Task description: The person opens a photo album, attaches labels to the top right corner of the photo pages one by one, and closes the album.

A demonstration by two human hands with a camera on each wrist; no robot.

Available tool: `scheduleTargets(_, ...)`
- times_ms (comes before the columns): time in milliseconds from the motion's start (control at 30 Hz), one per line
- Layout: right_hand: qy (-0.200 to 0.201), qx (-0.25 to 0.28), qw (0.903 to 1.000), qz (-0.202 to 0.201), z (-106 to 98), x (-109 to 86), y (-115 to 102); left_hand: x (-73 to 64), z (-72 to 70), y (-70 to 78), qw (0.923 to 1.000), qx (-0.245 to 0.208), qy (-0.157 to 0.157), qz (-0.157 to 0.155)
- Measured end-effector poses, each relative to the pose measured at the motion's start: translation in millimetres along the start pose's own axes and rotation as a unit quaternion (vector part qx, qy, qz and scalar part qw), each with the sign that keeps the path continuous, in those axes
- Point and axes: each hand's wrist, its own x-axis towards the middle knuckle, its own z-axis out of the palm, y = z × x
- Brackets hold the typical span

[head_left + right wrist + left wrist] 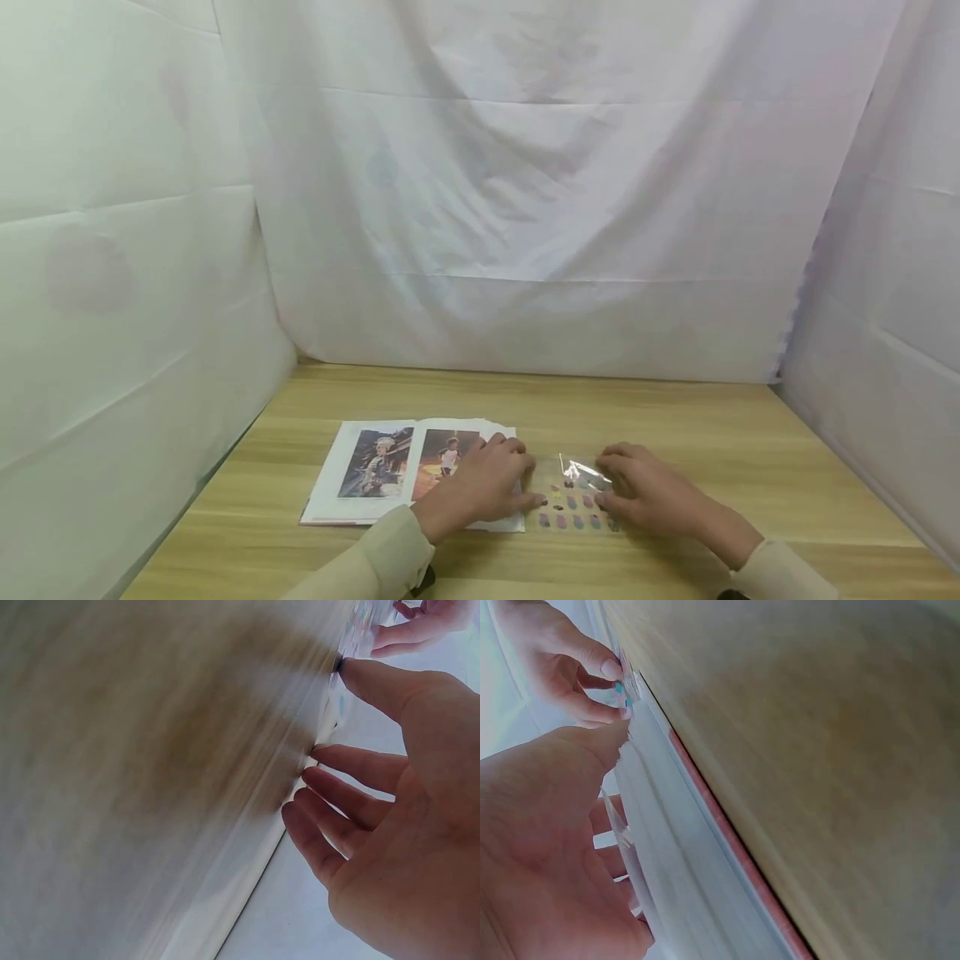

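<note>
An album [324, 492] lies open on the table, a printed picture on each white page. My left hand [489, 479] rests over the right page, its thumb reaching past the page edge to a clear sheet of small coloured stickers [573, 503]. That sheet is flat beside the album, with glare on its upper part. At its right side is my right hand [660, 496], with the thumb on the sheet's edge and the other fingertips down at the tabletop. In the left wrist view, the album's page block [667, 825] and reddish cover edge show beside the left palm.
The wooden table [697, 425] stretches behind and to the right of both hands. White cloth [480, 208] hangs along its back, and more cloth walls stand at the left and right.
</note>
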Motion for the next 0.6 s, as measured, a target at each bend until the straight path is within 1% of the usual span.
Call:
scheduleTargets(133,0.006,0.019,0.9997,-0.011,0.5,3.9,2.3,0.1,0.0,-1.3,0.9994,-0.032,0.014,0.005)
scheduleTargets(233,0.003,0.063,0.998,0.0,2.9,6.9,5.4,-0.3,-1.7,-2.3,0.9973,-0.069,0.026,0.006)
scheduleTargets(267,0.0,0.087,0.9961,0.012,3.3,7.6,6.5,-0.2,-2.4,-2.7,0.9963,-0.08,0.03,0.008)
scheduleTargets(333,-0.005,0.136,0.9903,0.027,4.0,8.5,7.8,-0.4,-4.2,-2.9,0.9935,-0.11,0.031,0.007)
scheduleTargets(433,-0.02,0.201,0.9782,0.049,3.1,8.5,7.9,-0.7,-5.8,-3.4,0.9875,-0.154,0.034,0.009)
scheduleTargets(500,-0.029,0.238,0.9687,0.063,2.3,8.4,7.0,-1.2,-6.4,-3.7,0.9815,-0.188,0.033,0.006)
scheduleTargets(600,-0.039,0.271,0.9588,0.075,0.6,8.5,5.3,-0.9,-5.1,-5.1,0.9694,-0.242,0.039,-0.003)
